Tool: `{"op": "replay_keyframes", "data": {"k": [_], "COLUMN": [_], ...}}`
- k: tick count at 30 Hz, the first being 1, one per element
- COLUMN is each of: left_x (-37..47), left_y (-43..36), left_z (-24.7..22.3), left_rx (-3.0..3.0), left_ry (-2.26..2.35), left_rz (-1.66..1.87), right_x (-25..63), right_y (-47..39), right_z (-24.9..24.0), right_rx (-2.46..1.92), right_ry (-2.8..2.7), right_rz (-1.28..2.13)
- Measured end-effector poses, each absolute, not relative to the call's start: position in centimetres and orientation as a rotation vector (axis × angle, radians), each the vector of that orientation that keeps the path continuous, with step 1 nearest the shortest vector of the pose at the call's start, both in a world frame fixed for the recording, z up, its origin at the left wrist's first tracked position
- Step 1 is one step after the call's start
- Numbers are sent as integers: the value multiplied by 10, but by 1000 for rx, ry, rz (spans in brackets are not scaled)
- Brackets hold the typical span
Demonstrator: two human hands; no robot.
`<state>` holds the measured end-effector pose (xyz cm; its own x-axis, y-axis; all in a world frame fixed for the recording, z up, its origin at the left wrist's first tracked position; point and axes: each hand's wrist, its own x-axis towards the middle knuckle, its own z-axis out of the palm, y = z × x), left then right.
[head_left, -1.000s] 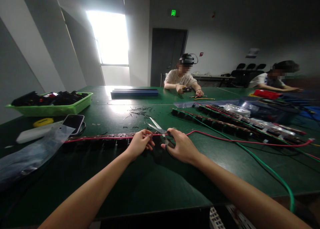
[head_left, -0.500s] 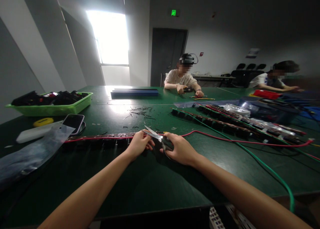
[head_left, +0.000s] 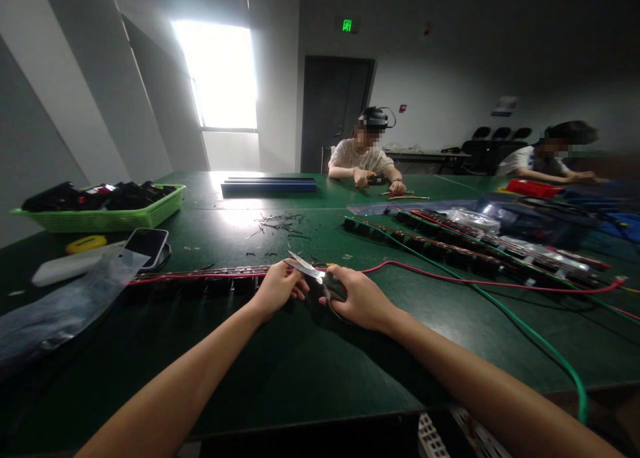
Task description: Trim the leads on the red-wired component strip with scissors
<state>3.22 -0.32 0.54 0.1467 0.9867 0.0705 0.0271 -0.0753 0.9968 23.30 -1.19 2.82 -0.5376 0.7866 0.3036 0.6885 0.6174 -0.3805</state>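
My right hand (head_left: 359, 294) is wrapped round the dark handles of a pair of scissors (head_left: 309, 269). The blades are parted and point up and left, just in front of my left fingertips. My left hand (head_left: 281, 287) is closed, thumb and fingers together at the right part of a long black strip (head_left: 200, 286) with red wire along its top; what they pinch is hidden. From beside my right hand a red cable (head_left: 425, 272) runs off to the right. Thin black offcuts (head_left: 278, 225) lie scattered beyond my hands.
On the left are a green basket (head_left: 107, 219) of black parts, a phone (head_left: 147, 247) and a plastic bag (head_left: 70, 311). More wired strips (head_left: 430, 247) and a green cable (head_left: 530, 331) lie right. Blue bars (head_left: 269, 186) sit farther back. Two people work across the table.
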Motion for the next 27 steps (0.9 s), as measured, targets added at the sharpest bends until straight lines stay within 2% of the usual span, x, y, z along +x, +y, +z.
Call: {"op": "replay_keyframes", "data": {"k": [27], "left_x": [32], "left_y": [-2], "left_z": [3], "left_rx": [1336], "left_ry": [1087], "left_rz": [1144], "right_x": [232], "right_y": [-12], "right_z": [26], "right_rx": [-1168], "right_ry": [-2390], "right_rz": [325]}}
